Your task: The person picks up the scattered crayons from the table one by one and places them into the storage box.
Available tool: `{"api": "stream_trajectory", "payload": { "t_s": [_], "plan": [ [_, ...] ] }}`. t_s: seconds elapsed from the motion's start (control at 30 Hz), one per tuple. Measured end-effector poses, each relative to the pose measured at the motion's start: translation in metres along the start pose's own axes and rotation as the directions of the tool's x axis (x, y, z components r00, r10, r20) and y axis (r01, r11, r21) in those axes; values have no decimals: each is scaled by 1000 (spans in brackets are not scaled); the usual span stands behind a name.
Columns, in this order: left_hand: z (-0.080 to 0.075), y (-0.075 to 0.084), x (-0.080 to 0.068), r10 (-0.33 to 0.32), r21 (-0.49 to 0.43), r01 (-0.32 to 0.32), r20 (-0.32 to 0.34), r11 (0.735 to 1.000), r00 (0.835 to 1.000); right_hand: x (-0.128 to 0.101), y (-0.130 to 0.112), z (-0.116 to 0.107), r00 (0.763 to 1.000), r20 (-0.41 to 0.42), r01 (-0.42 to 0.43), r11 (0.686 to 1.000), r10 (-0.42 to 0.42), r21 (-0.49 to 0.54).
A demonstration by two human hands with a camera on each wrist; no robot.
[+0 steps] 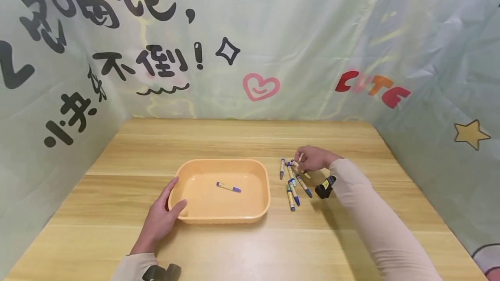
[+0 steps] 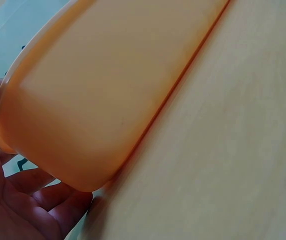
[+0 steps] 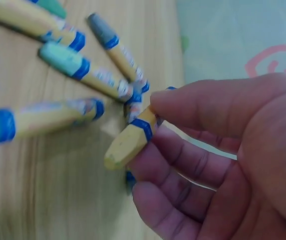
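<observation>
I see a wooden table (image 1: 242, 246) walled in by printed cloth (image 1: 273, 34) on three sides. Near its middle sits an orange tray (image 1: 258, 185), with one purple-tipped crayon (image 1: 228, 187) lying on its floor.

My left hand (image 1: 161, 218) reaches in from the lower left, forearm angled up toward the tray's near-left corner. The thumb hooks over the rim and the fingers lie along the outer wall; from the left wrist view the tray's (image 2: 97, 95) underside fills the frame with my fingers (image 2: 37, 200) curled beneath the corner, so this hand grips the tray.

My right arm stretches across from the lower right in a pale sleeve (image 1: 375, 224), the right hand (image 1: 314, 158) bent down over a loose cluster of crayons (image 1: 294, 183) lying on the table just right of the tray. Up close, thumb and fingers (image 3: 203, 107) pinch a yellow crayon (image 3: 128, 140) by its blue-banded end, its tip pointing down toward the wood, close beside the other crayons (image 3: 77, 70).
</observation>
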State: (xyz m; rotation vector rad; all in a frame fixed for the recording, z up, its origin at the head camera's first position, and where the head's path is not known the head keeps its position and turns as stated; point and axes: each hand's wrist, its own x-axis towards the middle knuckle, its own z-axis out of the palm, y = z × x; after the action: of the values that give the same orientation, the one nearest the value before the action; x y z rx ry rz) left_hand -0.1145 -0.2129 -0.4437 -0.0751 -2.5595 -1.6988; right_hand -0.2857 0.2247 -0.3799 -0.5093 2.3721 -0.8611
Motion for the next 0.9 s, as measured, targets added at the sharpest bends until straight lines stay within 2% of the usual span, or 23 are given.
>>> {"api": "stream_trajectory", "payload": {
  "t_s": [0.33,0.7,0.9],
  "plan": [
    [1,1,-1,1,-21,-1,10,1000,1000,2,-22,1,999,-6,37,998,-37,-54],
    [3,1,-1,-2,-35,2,13,999,1000,8,-45,1,999,7,52,998,-52,-25],
    [2,1,-1,-10,-19,10,12,1000,1000,13,-57,3,995,8,102,994,-101,-46]
  ]
}}
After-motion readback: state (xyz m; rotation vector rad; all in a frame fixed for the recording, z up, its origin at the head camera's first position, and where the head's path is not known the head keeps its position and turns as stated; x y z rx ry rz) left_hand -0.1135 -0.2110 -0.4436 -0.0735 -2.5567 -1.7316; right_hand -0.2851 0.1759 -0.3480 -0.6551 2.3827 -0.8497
